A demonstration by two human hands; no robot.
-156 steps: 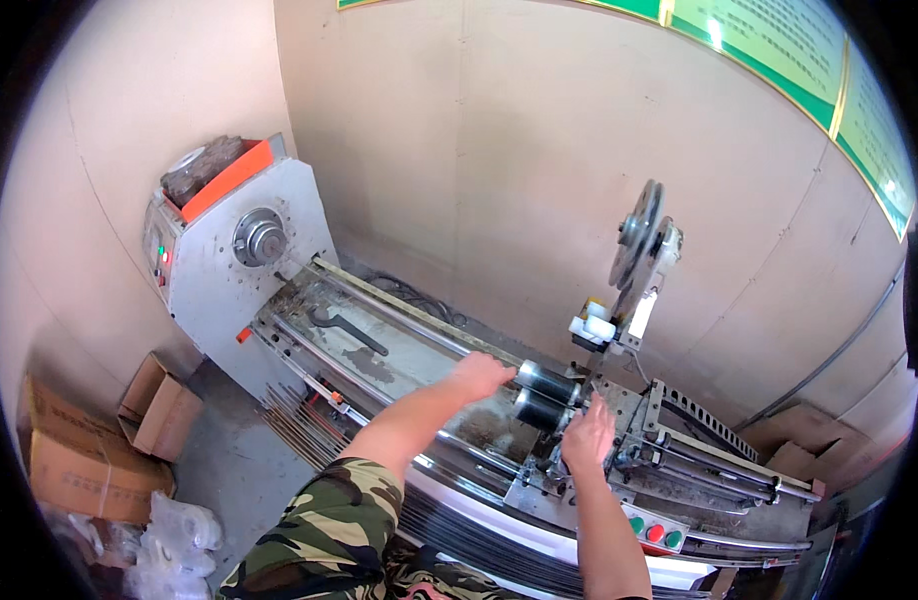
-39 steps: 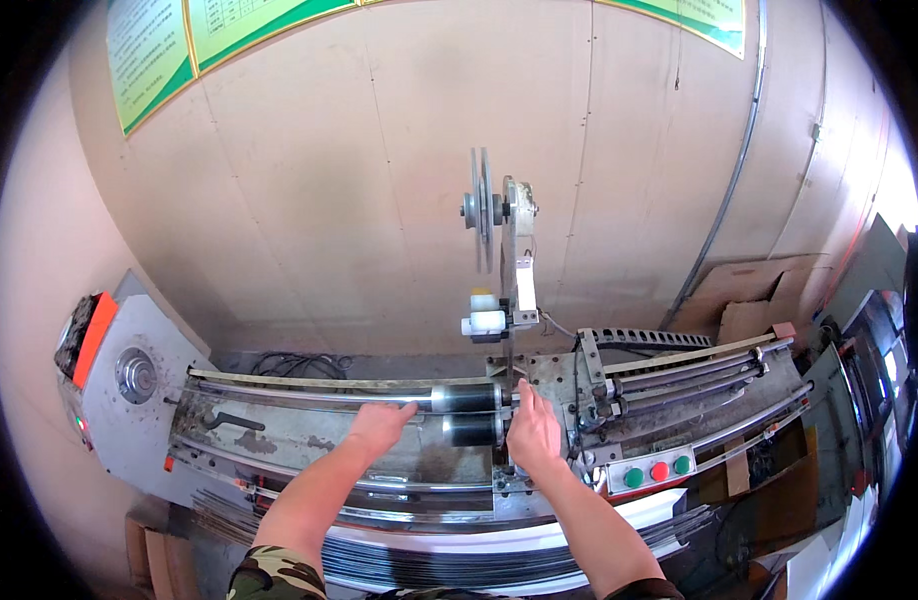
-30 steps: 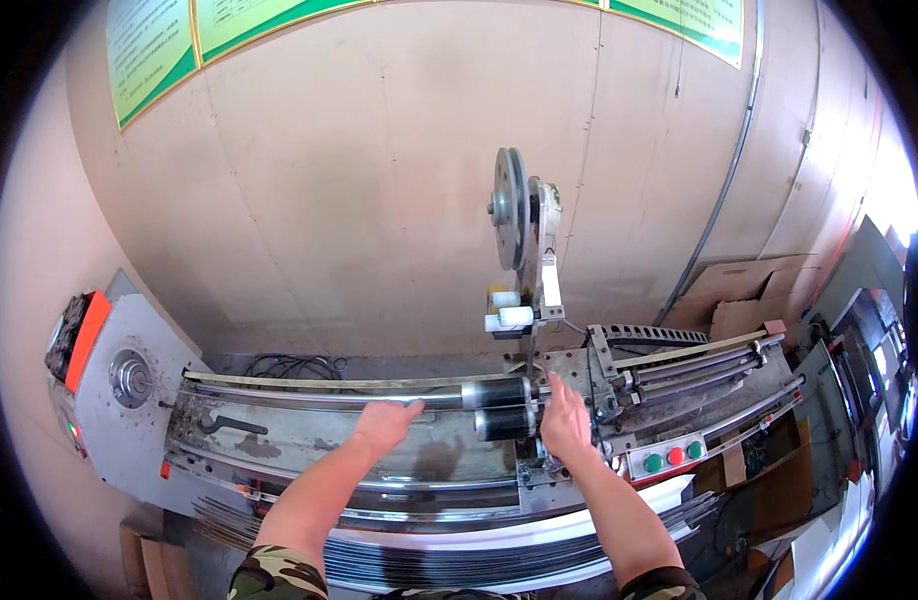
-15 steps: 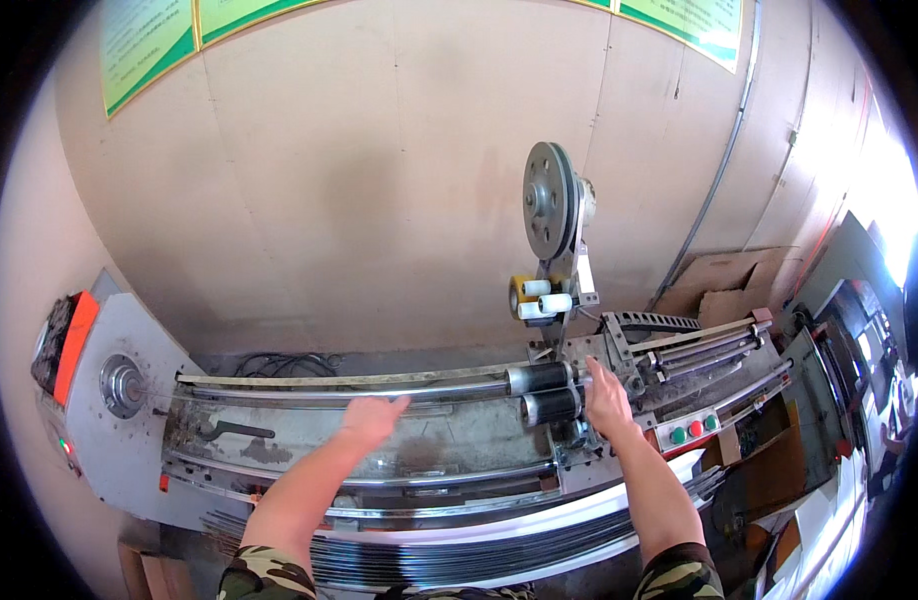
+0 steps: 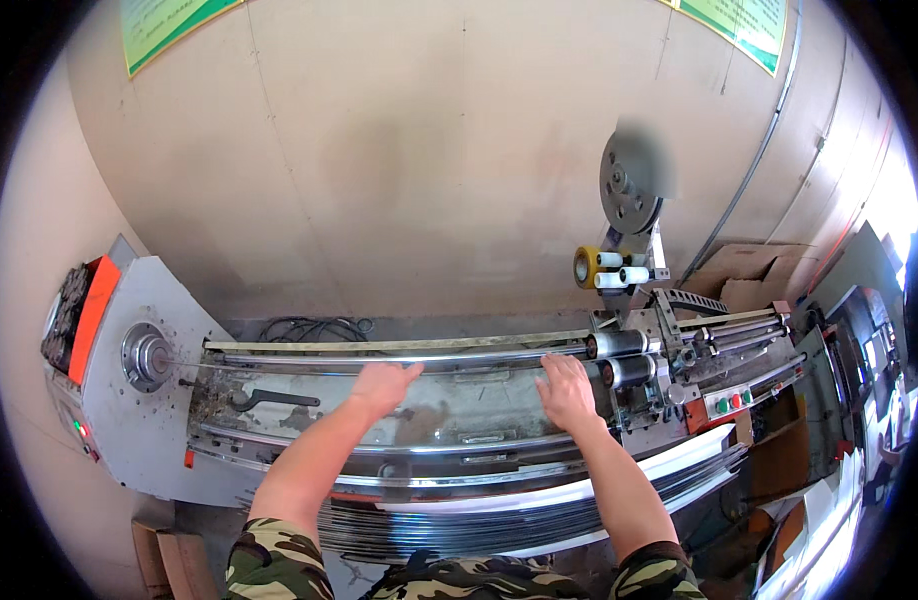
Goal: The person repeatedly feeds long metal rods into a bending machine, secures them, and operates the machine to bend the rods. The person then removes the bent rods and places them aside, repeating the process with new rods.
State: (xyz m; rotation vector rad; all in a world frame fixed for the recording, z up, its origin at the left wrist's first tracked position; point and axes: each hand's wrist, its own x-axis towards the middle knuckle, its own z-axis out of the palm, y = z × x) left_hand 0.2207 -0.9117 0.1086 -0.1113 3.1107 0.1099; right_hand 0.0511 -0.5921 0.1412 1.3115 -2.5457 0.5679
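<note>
A thin metal rod runs right from the round chuck along the machine bed. Mid-bed, my left hand is closed round it, index finger toward the right. My right hand has its fingers bent over the rod, just left of two dark rollers on the carriage; its palm side is hidden. Behind the rod lies a thicker bright guide bar. Above the rollers stand a grey reel wheel and small white rollers.
A hook wrench lies on the bed. Two more guide bars run along the front, with a bundle of thin dark rods before them. A button box sits right, cardboard behind. Cables lie by the wall.
My right hand has moved left from beside the carriage onto the rod in front of the rollers. My left hand stays at the rod. The whole view has shifted.
</note>
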